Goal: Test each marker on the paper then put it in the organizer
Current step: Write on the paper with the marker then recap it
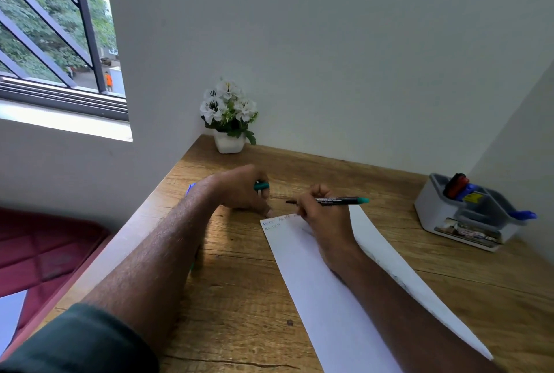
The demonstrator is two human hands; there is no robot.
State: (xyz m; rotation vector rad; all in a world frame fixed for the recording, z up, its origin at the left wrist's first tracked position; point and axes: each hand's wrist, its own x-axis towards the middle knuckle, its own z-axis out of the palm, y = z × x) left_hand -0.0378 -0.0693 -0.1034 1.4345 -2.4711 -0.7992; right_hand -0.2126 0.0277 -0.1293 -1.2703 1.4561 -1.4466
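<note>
My right hand [322, 216] grips a black marker with a teal end [338, 200], tip at the far edge of the white paper sheet [335, 297] on the wooden desk [239, 297]. My left hand [242, 189] is closed around what appears to be a teal cap [261, 185], fingertips on the desk beside the sheet. The grey plastic organizer [467, 216] stands well apart at right, holding red and blue markers.

Looking like a home study corner: wooden counter [344, 288] sitting tight against plain white walls, potted white flowers [228, 116] standing in the corner, barred window [57, 28] overlooking trees, maroon cushion [45, 249] lying alongside.
</note>
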